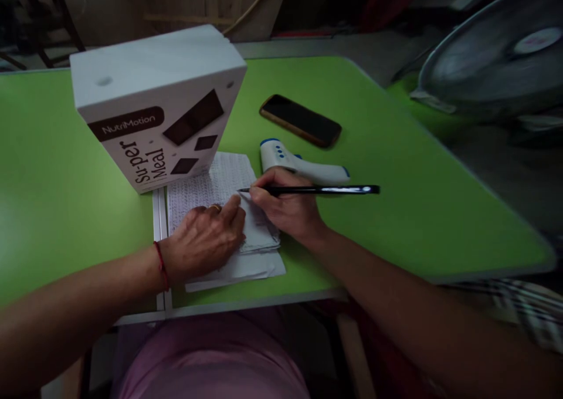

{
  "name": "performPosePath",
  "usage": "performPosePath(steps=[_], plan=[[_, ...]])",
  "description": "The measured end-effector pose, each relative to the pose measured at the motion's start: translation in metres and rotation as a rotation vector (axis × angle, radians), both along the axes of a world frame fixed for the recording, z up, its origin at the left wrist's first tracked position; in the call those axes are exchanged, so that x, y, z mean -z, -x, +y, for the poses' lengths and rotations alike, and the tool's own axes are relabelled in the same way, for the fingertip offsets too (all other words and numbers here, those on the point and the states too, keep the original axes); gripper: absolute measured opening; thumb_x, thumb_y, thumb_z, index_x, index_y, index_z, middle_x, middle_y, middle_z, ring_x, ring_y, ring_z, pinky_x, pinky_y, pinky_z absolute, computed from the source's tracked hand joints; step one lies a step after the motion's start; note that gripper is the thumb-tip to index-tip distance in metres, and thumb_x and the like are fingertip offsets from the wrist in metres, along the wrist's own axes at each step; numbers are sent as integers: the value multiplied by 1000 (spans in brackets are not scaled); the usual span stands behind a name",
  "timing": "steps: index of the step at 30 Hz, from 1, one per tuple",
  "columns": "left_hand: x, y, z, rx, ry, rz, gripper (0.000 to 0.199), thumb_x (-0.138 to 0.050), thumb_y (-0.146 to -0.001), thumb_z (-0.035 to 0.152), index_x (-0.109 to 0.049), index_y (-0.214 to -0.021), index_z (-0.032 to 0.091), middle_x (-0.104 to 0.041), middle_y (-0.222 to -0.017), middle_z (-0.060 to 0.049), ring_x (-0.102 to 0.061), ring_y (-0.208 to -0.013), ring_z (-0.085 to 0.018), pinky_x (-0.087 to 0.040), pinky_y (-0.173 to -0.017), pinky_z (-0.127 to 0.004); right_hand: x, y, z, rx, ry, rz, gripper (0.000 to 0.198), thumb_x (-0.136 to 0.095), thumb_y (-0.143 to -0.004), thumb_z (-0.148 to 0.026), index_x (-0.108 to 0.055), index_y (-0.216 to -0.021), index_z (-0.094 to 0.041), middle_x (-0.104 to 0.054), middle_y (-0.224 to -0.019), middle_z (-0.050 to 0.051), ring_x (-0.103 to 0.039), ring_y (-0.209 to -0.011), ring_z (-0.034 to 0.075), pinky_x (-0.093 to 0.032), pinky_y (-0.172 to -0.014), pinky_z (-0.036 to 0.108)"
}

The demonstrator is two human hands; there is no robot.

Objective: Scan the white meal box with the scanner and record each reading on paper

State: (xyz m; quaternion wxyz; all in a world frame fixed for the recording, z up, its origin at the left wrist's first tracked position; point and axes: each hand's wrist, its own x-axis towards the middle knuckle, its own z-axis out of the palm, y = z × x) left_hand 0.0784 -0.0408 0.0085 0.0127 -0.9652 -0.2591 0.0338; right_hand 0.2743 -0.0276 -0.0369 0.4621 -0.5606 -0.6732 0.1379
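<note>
A black pen (328, 190) is gripped in my right hand (288, 202), its tip over the upper part of a small white notepad (259, 234). My left hand (206, 237) lies palm down on the papers, index finger extended close to the pen tip and the other fingers bent. Beneath both hands are loose sheets, among them a page of dense handwriting (193, 195); part of it is hidden by my left hand. Just beyond my right hand rests a white and blue infrared thermometer (281, 157).
A tall white NutriMotion box (162, 100) stands at the papers' far left edge. Behind the thermometer lies a dark phone (303, 119) in a brown case. The green table (396, 223) has a metal seam at left. A large fan (497, 53) stands at right.
</note>
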Motion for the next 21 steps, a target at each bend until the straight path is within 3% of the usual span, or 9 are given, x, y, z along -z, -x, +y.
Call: performPosePath(steps=[8,21], plan=[[-2,-1,3,-23,58,7,25,-42,-106,19,-58,-122,9,-50,-154,-20,-73,-87,-24,-64,-68,-41,1,0,0,15,-13,2,9,-60,-76,-25,-57,-67,-26,-59,-57,-2,-51,-50,15,-45,-50,29],[1,1,5,-9,28,-25,27,-38,-107,19,-59,-120,9,-50,-154,-20,-73,-83,-24,-63,-65,-41,-2,0,-1,0,-3,-3,10,-59,-76,-25,-56,-67,-26,-61,-57,-1,-52,-50,15,-46,-51,30]])
